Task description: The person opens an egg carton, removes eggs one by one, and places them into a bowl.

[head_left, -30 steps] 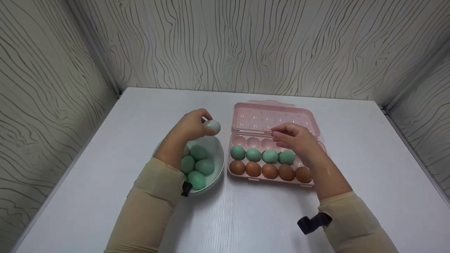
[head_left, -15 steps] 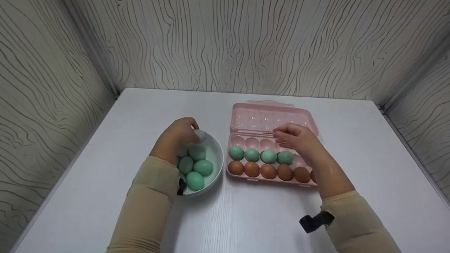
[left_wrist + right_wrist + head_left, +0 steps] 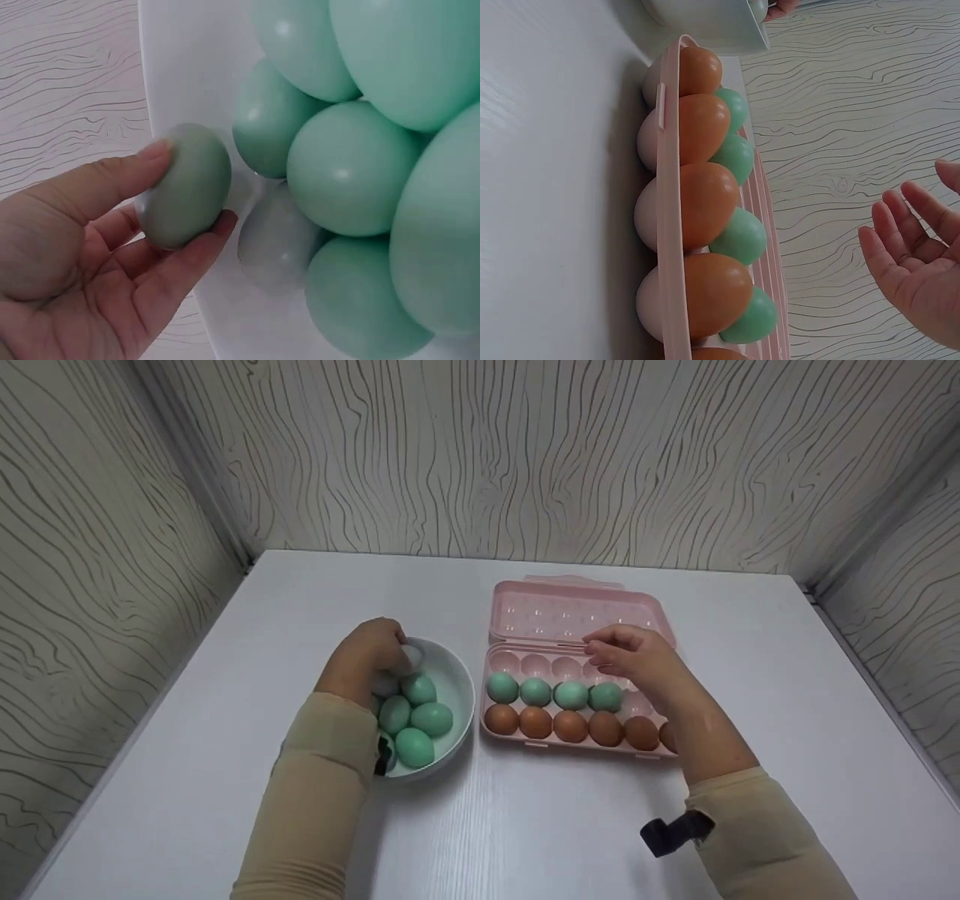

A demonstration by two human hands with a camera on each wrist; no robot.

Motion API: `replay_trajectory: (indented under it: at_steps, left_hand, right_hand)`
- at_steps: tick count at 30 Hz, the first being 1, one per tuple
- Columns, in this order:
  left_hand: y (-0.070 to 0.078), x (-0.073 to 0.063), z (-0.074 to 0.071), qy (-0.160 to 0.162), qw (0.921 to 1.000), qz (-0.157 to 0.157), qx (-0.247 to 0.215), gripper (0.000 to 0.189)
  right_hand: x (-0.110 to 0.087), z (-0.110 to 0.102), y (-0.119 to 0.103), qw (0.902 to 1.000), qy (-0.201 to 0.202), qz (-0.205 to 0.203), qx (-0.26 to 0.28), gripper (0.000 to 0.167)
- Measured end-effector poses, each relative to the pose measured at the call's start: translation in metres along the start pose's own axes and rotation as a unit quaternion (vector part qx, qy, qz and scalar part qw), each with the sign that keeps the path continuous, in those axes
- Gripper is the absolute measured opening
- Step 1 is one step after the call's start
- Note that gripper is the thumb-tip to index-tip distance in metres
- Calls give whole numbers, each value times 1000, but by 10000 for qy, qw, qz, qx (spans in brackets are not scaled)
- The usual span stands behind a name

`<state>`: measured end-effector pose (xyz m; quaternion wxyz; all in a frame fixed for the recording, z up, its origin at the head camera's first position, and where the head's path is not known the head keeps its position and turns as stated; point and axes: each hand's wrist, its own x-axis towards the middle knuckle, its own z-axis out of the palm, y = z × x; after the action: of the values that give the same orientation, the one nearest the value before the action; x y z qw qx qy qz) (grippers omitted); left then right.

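A pale, greyish-green egg (image 3: 187,186) is pinched between the thumb and fingers of my left hand (image 3: 364,656), over the far left part of a white bowl (image 3: 461,690). Several green eggs (image 3: 432,720) and a greyish one (image 3: 277,240) lie in that bowl, beside the held egg. My right hand (image 3: 637,660) hovers over a pink egg carton (image 3: 484,720), fingers loosely bent, holding nothing. Brown eggs (image 3: 570,726) fill the carton's visible front row. Behind them sit green eggs (image 3: 571,695); the back row's visible cups show pink. My right forearm hides the carton's right end.
The carton's lid (image 3: 577,611) lies folded back towards the wall. Bowl and carton stand close side by side on a white table (image 3: 480,825). Wood-patterned panels (image 3: 487,457) rise behind the table and along both sides.
My left hand has moved down and to the left with the pale egg, from above the bowl's far rim into the bowl. My right hand stays nearly still over the carton.
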<state>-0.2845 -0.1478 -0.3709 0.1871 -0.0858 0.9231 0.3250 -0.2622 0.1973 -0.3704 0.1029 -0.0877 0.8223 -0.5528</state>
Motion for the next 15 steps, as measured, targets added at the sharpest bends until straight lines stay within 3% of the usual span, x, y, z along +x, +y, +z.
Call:
replay_trajectory:
  at_steps: [8, 15]
  left_hand:
    - [0, 2, 2, -50, 9998, -35, 167, 29]
    - [4, 2, 4, -63, 9999, -110, -27, 38]
  right_hand:
    - [0, 0, 1, 9999, -23, 4, -150, 39]
    - [1, 0, 2, 9998, 8, 25, -219, 37]
